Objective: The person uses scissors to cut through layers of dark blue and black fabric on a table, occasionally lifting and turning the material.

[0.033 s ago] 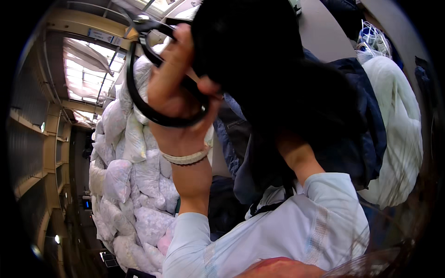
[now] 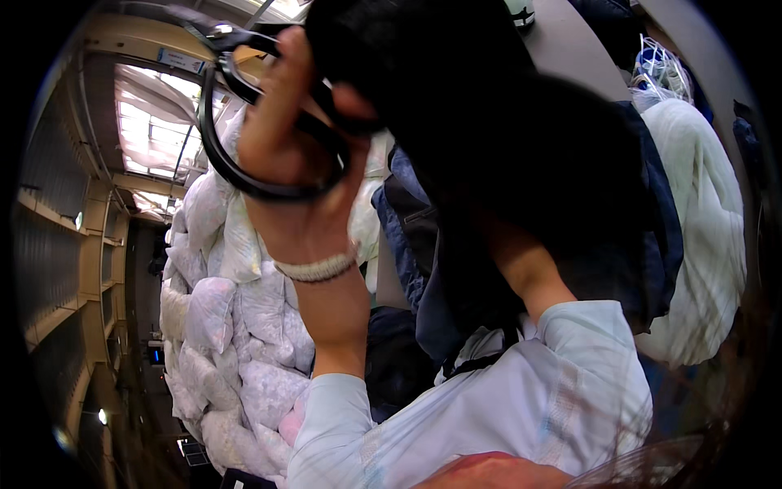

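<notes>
My left hand (image 2: 289,155) is raised at upper centre, gripping black-handled scissors (image 2: 210,106), whose metal part reaches toward the upper left. Its fingers are against or just beside a large black cloth (image 2: 440,73) that fills the upper middle. My right forearm (image 2: 529,269) rises into the shadow of that cloth, which hides my right hand. Dark blue and black garments (image 2: 399,228) lie around and beneath the cloth. A white cloth (image 2: 692,236) is bunched beside them at the right.
A big heap of pale stuffed bags or pillows (image 2: 210,318) lies at the left. A grey table surface (image 2: 574,49) shows at the top right, with a tangled white and blue bundle (image 2: 658,69). Beige framed shelving or structure (image 2: 94,269) runs along the far left.
My left hand and the scissors have shifted left and slightly upward. The upper part of the black cloth has moved left with them; my right forearm has barely moved.
</notes>
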Available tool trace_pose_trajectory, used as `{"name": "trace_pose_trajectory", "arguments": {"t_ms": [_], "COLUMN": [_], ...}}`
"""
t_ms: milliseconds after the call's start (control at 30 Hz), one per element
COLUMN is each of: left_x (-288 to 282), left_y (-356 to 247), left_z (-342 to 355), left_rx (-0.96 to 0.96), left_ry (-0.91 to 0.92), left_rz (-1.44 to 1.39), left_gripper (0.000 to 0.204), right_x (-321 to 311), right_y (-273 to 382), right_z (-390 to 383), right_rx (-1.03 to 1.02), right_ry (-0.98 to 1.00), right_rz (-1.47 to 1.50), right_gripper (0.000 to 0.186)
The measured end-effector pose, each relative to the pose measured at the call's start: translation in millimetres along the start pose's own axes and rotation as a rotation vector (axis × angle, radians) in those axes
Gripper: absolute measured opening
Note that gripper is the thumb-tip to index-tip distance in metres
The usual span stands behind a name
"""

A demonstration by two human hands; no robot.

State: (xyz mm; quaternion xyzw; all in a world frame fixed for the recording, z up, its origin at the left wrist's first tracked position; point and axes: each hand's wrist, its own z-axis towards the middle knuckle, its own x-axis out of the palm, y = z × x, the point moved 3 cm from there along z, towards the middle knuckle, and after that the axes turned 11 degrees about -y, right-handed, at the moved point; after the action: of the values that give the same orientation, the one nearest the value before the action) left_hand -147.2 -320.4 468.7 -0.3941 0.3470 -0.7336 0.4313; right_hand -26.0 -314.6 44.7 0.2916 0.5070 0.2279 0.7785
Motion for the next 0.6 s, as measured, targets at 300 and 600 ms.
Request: {"name": "trace_pose_trajectory", "arguments": {"t_ms": [300, 600], "left_x": [-255, -56], "left_y": [107, 226], "left_z": [83, -144], "left_rx": [0.196, -0.279], "left_ry": [-0.594, 0.171], "left_rz": [0.741, 0.514], "left_gripper": [0.017, 0.029], "right_x": [-241, -251], "right_y": [-131, -66], "right_z": [-101, -128], "right_rx": [0.527, -0.039], "right_ry": [-0.318, -0.230], "right_rz": [1.301, 0.522], "right_gripper": [0.029, 0.029]}}
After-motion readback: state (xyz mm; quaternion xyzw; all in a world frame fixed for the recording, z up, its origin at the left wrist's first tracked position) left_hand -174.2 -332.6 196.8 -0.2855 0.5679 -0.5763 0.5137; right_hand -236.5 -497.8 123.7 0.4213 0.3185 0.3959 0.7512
